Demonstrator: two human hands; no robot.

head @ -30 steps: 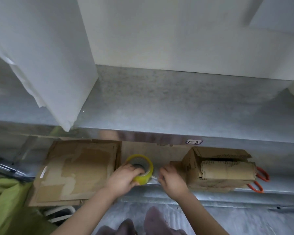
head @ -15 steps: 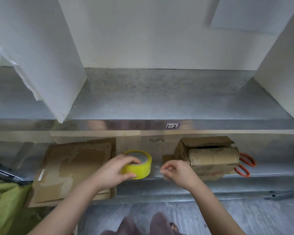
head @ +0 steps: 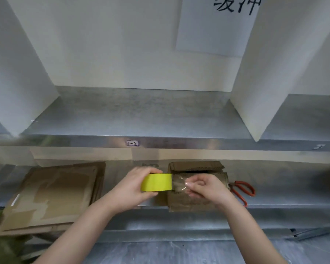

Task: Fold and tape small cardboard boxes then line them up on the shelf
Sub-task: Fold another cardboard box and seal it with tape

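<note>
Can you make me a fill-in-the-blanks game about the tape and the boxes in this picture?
1. The left hand holds a tape roll coloured ____.
2. The right hand pinches the clear ____ pulled off the roll.
3. Right of the cardboard box lie orange-handled ____.
4. The flattened cardboard lies on the roll's ____ side.

Missing words: yellow; tape; scissors; left.

Bg: metal shelf (head: pixel 141 115) just above grip; white divider (head: pixel 17 73) up-left, 2nd divider (head: pixel 259 73) up-right. White back wall (head: pixel 112 44) w/ paper sign (head: pixel 213 29). Grey floor (head: pixel 179 252) below. Soft, even light.
</note>
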